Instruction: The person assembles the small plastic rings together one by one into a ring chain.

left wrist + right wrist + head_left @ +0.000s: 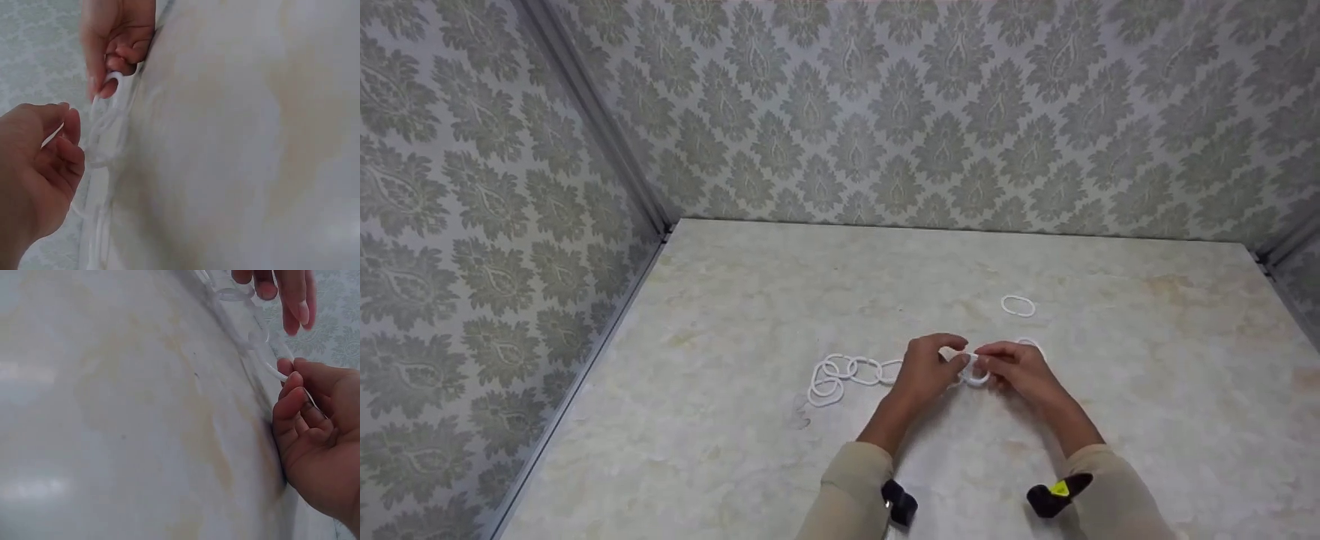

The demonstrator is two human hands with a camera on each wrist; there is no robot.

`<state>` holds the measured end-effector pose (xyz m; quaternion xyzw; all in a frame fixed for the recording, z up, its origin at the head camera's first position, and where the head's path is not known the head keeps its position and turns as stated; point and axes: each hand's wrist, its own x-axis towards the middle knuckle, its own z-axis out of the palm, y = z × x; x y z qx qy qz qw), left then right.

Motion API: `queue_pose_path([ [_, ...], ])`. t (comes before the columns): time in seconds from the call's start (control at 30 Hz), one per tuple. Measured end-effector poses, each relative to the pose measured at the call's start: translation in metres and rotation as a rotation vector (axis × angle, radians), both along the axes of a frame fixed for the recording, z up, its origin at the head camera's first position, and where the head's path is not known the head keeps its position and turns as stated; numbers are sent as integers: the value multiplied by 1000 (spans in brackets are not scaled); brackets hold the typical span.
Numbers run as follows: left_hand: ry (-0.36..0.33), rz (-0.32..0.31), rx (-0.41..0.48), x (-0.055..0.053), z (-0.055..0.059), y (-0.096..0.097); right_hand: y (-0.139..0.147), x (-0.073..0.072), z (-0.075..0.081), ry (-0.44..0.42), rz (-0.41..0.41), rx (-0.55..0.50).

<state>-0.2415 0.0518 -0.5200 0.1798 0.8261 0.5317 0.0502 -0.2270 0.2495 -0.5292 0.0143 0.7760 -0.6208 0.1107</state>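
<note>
A chain of white oval plastic links (867,370) lies on the table, its left end folded into a small loop. My right hand (1020,369) pinches the end link (270,370) between thumb and fingertips, the chain trailing from it. Facing it, my left hand (928,367) has loosely bent fingers beside the chain, with a gap between thumb and index finger in the head view. In the left wrist view the left hand (48,163) is close to the blurred links (104,126). It hides part of the chain in the head view.
A loose white link (1018,306) lies beyond the hands on the pale marbled table (720,300). Another link (1033,345) shows partly behind the right hand. Patterned walls (885,112) stand at the back and left.
</note>
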Motion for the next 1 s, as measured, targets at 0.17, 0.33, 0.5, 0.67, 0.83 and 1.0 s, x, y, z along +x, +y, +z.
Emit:
queue_pose_path([
  [0.17, 22, 41, -118, -1, -9, 3, -3, -1, 0, -10, 2, -19],
  [0.33, 31, -46, -191, -1, -12, -2, -2, -3, 2, -34, -4, -37],
  [0.5, -13, -124, -222, 1, -12, -5, 3, -6, 3, -57, 18, -52],
  [0.67, -66, -126, -240, 3, -12, -4, 6, -6, 5, -65, 106, -38],
  [0.83, -106, -118, -235, 3, -11, -4, 7, -8, 10, -28, 181, 34],
  [1.0, -127, -143, -212, 2, -10, -6, 5, -11, 16, 14, 216, 124],
])
